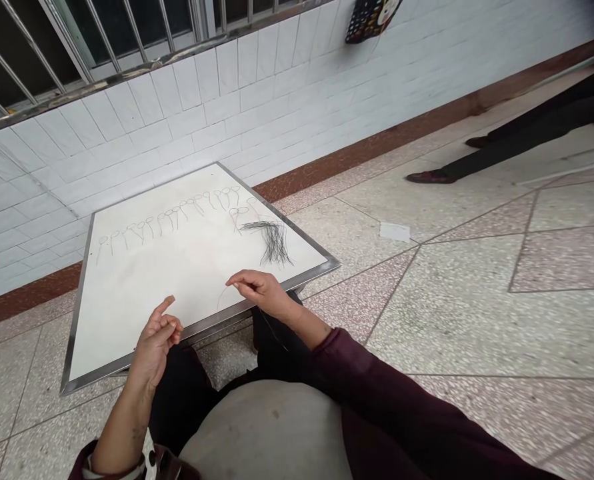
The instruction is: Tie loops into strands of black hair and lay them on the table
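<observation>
My right hand [261,291] is above the near edge of a white table [167,280], thumb and forefinger pinched on a thin dark wire [221,298]. One part of the wire curves down to the left of the fingertips; another thin length trails below the hand toward my lap. To the left, my left hand [157,333] hovers at the table's front edge, forefinger stretched out, thumb near the curled fingers, with nothing visible in it. A loose bundle of black wires [274,241] lies on the right side of the tabletop. Across the back runs a row of several wires with looped ends [177,215].
The table has a metal rim [211,321] and stands near a white tiled wall [187,127] under a barred window [101,33]. A patterned bag [369,23] hangs on the wall. At right, a person's legs [521,140] show; a pale scrap [395,231] lies on the floor.
</observation>
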Demonstrator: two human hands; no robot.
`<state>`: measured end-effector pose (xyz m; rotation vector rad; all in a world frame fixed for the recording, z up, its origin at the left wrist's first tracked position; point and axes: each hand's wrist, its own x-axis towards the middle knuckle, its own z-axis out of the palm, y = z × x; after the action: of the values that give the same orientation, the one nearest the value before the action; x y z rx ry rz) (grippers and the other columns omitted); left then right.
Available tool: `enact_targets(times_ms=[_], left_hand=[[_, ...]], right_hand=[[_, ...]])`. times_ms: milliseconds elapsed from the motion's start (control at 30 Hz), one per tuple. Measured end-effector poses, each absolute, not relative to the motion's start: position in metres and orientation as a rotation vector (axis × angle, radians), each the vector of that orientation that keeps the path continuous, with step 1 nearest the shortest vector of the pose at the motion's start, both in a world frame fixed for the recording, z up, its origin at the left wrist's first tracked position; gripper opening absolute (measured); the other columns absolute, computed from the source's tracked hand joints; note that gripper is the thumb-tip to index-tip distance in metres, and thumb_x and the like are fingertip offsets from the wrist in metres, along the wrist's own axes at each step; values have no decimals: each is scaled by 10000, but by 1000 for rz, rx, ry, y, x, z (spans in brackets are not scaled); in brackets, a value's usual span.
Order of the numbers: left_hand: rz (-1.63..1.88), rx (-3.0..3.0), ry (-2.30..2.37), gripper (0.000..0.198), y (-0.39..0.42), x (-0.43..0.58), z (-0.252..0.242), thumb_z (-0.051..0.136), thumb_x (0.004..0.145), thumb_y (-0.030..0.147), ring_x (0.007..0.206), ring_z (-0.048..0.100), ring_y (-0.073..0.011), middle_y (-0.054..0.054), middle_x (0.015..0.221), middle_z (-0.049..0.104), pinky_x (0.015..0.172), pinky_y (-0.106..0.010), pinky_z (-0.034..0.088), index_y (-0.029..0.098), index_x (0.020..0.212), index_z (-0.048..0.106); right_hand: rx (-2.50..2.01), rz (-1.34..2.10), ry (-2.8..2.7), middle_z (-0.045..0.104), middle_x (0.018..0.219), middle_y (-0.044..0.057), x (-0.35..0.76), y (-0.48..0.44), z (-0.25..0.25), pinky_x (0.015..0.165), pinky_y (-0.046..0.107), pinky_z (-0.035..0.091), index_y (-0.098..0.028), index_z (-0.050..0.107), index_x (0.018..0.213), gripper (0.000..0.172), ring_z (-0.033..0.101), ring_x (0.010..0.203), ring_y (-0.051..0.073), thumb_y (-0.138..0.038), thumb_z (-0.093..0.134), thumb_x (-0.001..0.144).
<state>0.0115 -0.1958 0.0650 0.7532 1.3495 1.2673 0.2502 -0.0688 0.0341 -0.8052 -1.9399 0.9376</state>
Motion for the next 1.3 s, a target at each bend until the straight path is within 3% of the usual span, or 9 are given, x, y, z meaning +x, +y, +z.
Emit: enact_targets(times_ms=[133,200,333,533,800,1067,1300], left_hand=[[1230,737,1225,638,-187,38,67,689,807,365,852,615,-166,-61,899,671,794,-301,481,197,1377,456],[1222,710,1134,630,-183,52,67,693,806,370,858,625,-170,-74,928,682,812,-319,489,197,1369,467],[1220,675,1069,613,-179,64,67,718,792,325,631,559,-87,-35,825,670,640,-223,471,194,1348,496],[1083,800,1134,605,-182,58,64,708,792,365,439,395,-36,-9,734,640,412,-170,289,202,1339,507],[913,965,1108,613,-192,48,72,676,816,361,415,282,-21,5,696,596,417,-197,180,226,1376,465],[863,1090,1174,599,-194,34,78,638,838,366,463,319,-52,14,674,559,447,-206,228,225,1391,454],[834,1116,1230,599,-195,18,82,635,833,371,468,330,-61,17,667,546,456,-212,225,226,1388,466]], right_hand=[[-731,967,-1915,648,733,13,238,-83,38,517,222,345,-188,707,944,221,427,516,89,-218,503,864],[-683,961,-1919,681,811,27,233,-87,37,543,222,375,-194,705,959,224,468,545,91,-200,502,863],[-592,970,-1967,694,848,35,232,-86,34,602,221,426,-197,703,998,241,553,625,103,-180,497,874],[-399,1084,-2115,696,843,47,239,-85,25,696,241,475,-199,709,994,215,622,736,128,-295,527,930],[-283,1012,-2231,698,864,57,244,-91,31,694,228,470,-204,716,1020,275,620,733,123,-321,474,962],[-366,841,-2273,709,858,41,243,-93,33,669,220,452,-226,720,1015,259,624,715,126,-283,473,962],[-314,900,-2286,717,876,53,241,-91,35,696,227,469,-226,723,1012,284,643,763,136,-342,467,972]])
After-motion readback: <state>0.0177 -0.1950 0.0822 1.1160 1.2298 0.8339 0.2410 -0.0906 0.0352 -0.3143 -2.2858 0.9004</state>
